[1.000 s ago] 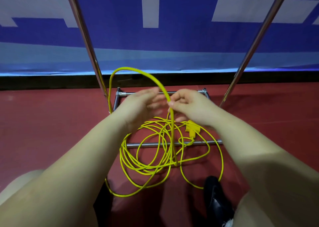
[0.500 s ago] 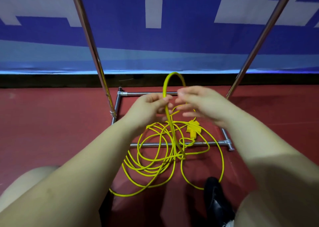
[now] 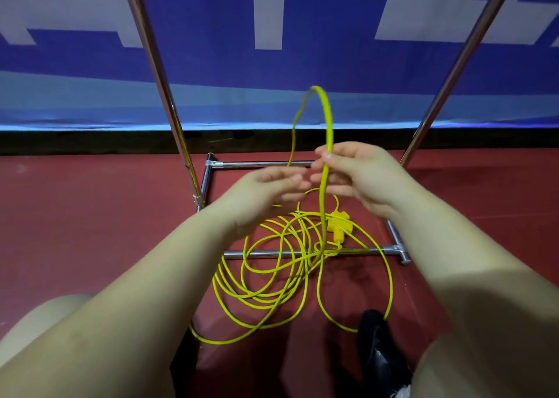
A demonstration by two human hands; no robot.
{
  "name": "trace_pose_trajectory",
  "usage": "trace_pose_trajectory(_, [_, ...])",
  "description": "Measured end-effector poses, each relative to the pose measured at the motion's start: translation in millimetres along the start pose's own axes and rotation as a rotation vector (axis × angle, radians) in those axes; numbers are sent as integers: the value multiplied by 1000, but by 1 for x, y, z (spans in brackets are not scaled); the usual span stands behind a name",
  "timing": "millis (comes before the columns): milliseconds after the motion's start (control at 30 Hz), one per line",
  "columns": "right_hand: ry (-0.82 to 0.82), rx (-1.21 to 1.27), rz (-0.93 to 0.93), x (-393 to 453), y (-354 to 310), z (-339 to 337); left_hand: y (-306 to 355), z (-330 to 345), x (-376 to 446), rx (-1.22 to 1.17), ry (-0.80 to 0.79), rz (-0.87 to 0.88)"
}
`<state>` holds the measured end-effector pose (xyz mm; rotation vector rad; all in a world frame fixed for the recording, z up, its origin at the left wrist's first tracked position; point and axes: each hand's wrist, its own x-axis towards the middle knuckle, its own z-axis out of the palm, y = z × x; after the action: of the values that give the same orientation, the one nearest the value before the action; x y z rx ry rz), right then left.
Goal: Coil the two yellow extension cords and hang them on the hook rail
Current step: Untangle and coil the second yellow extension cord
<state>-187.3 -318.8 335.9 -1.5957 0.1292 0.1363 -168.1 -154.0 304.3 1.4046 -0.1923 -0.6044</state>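
Observation:
A yellow extension cord [image 3: 272, 279] lies in loose tangled loops on the red floor, over the rack's lower crossbar. Its yellow plug end [image 3: 338, 226] rests just behind that bar. A tall narrow loop of the cord [image 3: 328, 119] stands up above my hands. My right hand [image 3: 360, 176] pinches this loop where it crosses the fingers. My left hand [image 3: 266, 195] is just left of it with relaxed fingers, holding nothing that I can see. Whether this is one cord or two, I cannot tell. No hook rail is in view.
A chrome rack base [image 3: 302, 252] frames the cord, with two slanted chrome posts [image 3: 157, 74] [image 3: 453, 65] rising left and right. A blue and white banner [image 3: 272, 34] hangs behind. My black shoe [image 3: 381, 349] stands at the lower right, my knee [image 3: 33, 322] at lower left.
The raised loop has narrowed and shifted right, from a wide arc over my left hand to a tall loop held by my right hand. My left hand has let go and drawn slightly left.

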Motion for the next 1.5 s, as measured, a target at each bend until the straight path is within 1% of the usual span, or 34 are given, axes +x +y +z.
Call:
trace_pose_trajectory(67, [78, 240, 49, 2, -4, -4, -7, 7, -4, 130, -83, -42])
trace_pose_trajectory(133, [126, 408, 89, 3, -4, -5, -11, 12, -4, 213, -104, -42])
trace_pose_trajectory(233, [139, 537, 114, 4, -3, -4, -13, 13, -2, 234, -61, -13])
trace_pose_trajectory(300, [108, 530, 114, 4, -3, -3, -13, 13, 0, 236, -24, 18])
trace_pose_trajectory(367, [63, 389, 115, 4, -2, -3, -11, 11, 1, 202, 32, 60])
trace_pose_trajectory(467, [-32, 28, 112, 1, 4, -2, -2, 6, 2, 80, 147, 122])
trace_pose_trajectory(567, [-172, -341, 85, -3, 15, 4, 8, 0, 4, -167, 233, 147])
trace_pose_trajectory(633, [-264, -546, 40, -5, 21, 10, 13, -3, 5, -270, 258, 170])
trace_pose_trajectory(667, [-273, -617, 6, -5, 22, 12, 15, -5, 4, -305, 261, 180])
trace_pose_trajectory(733, [-232, -652, -57, -4, 22, 14, 18, -7, 5, -376, 256, 194])
trace_pose_trajectory(833, [-151, -587, -108, -1, 20, 14, 18, -8, 5, -426, 235, 169])
trace_pose_trajectory(967, [-43, -291, -65, 0, 14, 14, 10, 0, 5, -330, 133, 106])
trace_pose_trajectory(1000, [-25, -247, -62, 0, 11, 12, 9, 1, 6, -288, 124, 108])
trace_pose_trajectory(1100, [38, -68, -67, 0, 2, 7, 3, -1, 8, -47, 112, 81])
trace_pose_trajectory(1200, [96, 186, -53, 0, -7, 2, -6, 4, 4, 139, -10, 17])
trace_pose_trajectory(1267, [112, 278, -32, 1, -8, -1, -10, 10, 1, 253, -48, 44])
trace_pose_trajectory(1300, [114, 316, -24, 1, -8, -2, -9, 11, 1, 260, -49, 77])
trace_pose_trajectory(1400, [109, 420, -29, 2, -10, -2, -3, 11, 0, 182, -4, 153])
trace_pose_trajectory(1467, [81, 377, -41, 3, -9, -2, 1, 9, -1, 131, 26, 169])
trace_pose_trajectory(1500, [51, 296, -38, 3, -7, -2, 2, 8, -1, 106, 50, 177])
